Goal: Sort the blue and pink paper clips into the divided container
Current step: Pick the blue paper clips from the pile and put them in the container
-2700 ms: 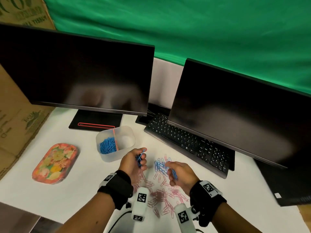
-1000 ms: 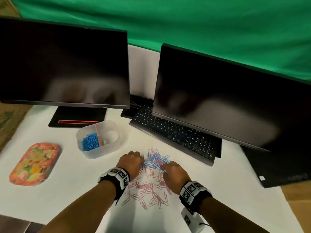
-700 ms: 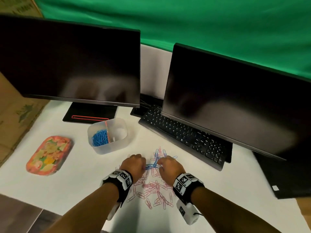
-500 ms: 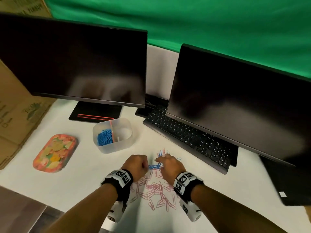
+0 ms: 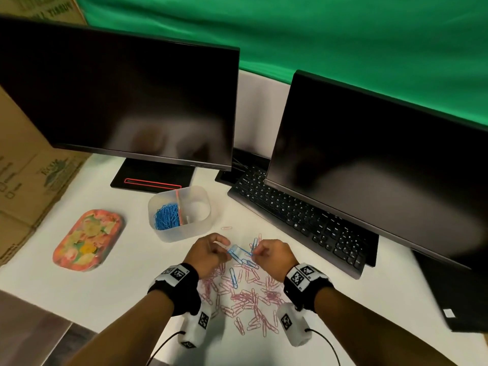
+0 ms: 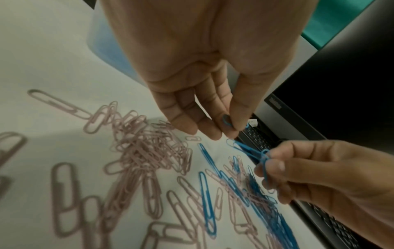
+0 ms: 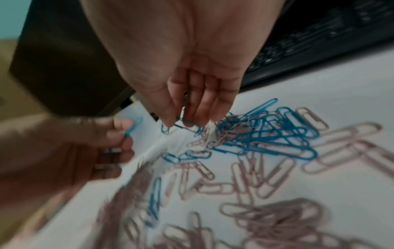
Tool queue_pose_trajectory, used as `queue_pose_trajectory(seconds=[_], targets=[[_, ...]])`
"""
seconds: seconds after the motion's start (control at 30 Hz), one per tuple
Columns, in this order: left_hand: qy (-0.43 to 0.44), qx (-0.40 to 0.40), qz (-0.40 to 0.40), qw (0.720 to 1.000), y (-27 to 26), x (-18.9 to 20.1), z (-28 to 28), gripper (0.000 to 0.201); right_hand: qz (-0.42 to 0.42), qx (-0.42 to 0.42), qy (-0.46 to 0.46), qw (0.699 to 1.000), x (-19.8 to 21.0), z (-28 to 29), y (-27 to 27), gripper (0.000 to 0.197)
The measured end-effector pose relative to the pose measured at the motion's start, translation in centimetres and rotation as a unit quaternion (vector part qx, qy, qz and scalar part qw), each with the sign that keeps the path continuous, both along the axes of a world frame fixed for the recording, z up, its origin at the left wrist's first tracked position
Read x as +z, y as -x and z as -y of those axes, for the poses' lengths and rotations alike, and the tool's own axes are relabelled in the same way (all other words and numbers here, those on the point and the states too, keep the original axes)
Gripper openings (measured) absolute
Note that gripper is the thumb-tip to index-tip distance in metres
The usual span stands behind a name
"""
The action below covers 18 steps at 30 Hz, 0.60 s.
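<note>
Left hand (image 6: 204, 94): thumb and fingertips pinch one blue clip (image 6: 226, 121). Right hand (image 6: 315, 175): pinches several. Pile (image 5: 245, 291): mostly pink, on table. Container (image 5: 179, 213): near, blue side part-filled. Advice: shake tangles free before dropping left of divider.

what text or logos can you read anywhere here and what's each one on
"ECO": start of a logo on the left cardboard box; the rest is blurred.
Top cardboard box: upside-down print, cut off, unreadable.
Keyboard: key legends too small.
Monitor logo: blurred.
Wrist bands: code squares only, no words.
White sticker: unreadable.
</note>
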<state>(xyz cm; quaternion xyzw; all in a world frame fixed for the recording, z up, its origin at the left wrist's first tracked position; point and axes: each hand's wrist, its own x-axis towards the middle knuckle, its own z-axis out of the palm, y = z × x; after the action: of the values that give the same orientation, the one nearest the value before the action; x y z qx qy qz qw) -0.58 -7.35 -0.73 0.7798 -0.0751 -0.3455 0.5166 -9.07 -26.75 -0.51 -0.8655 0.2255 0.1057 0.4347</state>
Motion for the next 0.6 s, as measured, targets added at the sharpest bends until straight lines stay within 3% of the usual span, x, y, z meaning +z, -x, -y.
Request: queue_pose_trajectory(seconds=[0.1, 0.23, 0.37, 0.47, 0.6], targets=[[0.001, 0.001, -0.016, 1.000, -0.3, 0.0, 0.1, 0.032, 0.022, -0.054, -0.107, 0.993, 0.4, 0.5, 0.5, 0.017], [-0.043, -0.002, 0.004, 0.999, -0.3, -0.7, 0.1, 0.015, 0.045, -0.072, -0.185, 0.979, 1.3, 1.0, 1.2, 0.007], [-0.047, -0.006, 0.004, 0.999, -0.2, -0.5, 0.3, 0.007, 0.072, -0.056, -0.165, 0.982, 2.3, 1.1, 1.9, 0.004], [0.011, 0.044, -0.045, 0.998, 0.0, -0.2, 0.7, 0.014, 0.082, -0.035, -0.132, 0.987, 3.0, 0.8, 2.2, 0.015], [0.125, 0.131, -0.151, 0.972, 0.3, 0.8, 1.2, 0.010, 0.108, -0.095, -0.213, 0.966, 4.3, 0.1, 1.9, 0.027]])
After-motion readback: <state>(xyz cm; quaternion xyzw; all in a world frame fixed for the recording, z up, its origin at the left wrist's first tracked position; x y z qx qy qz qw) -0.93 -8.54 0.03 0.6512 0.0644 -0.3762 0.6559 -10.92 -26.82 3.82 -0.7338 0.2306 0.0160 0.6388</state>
